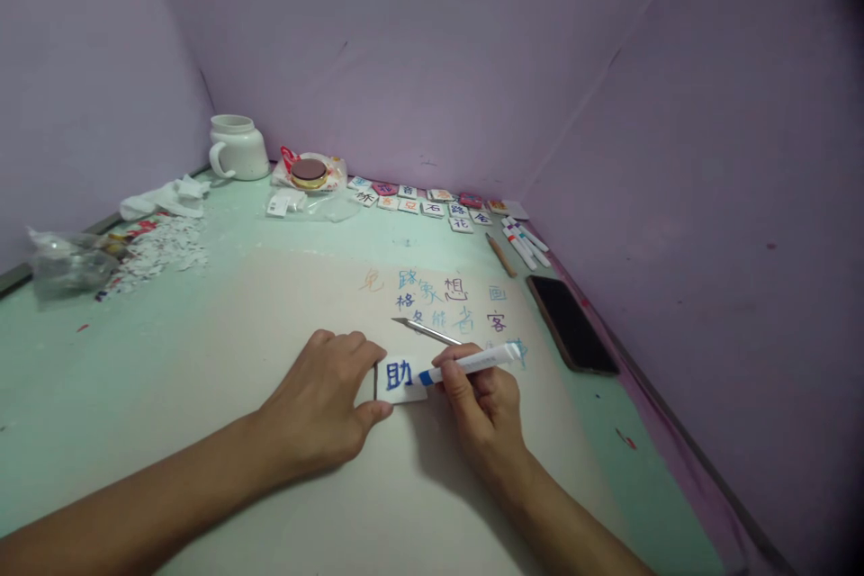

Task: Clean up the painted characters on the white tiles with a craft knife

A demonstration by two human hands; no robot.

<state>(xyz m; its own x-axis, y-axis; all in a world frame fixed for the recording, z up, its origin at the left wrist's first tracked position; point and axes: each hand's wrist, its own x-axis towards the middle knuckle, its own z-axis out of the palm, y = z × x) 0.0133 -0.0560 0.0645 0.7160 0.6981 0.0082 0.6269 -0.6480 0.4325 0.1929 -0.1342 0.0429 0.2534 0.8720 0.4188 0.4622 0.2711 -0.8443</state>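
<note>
A small white tile (405, 394) bearing a dark blue Chinese character lies low in the middle. My left hand (324, 400) grips its left side between thumb and fingers. Between the closed fingers of my right hand (490, 405) is a white marker (476, 364), its blue end pointing at the tile's right part; whether the tip touches is hard to make out. A slim metal craft knife (425, 330) runs behind the marker, its rear end hidden by my right fingers; I cannot tell if they hold it. Coloured characters are written on the pale board (290, 288) beneath.
Several lettered tiles (432, 209) stand in rows by the back wall. Markers (523, 243), a brown pencil-like tool (500, 256) and a phone (572, 324) lie right. White scraps (166, 247), a clear bag (71, 270), a white mug (239, 148) and a round gold-rimmed case (309, 173) are left.
</note>
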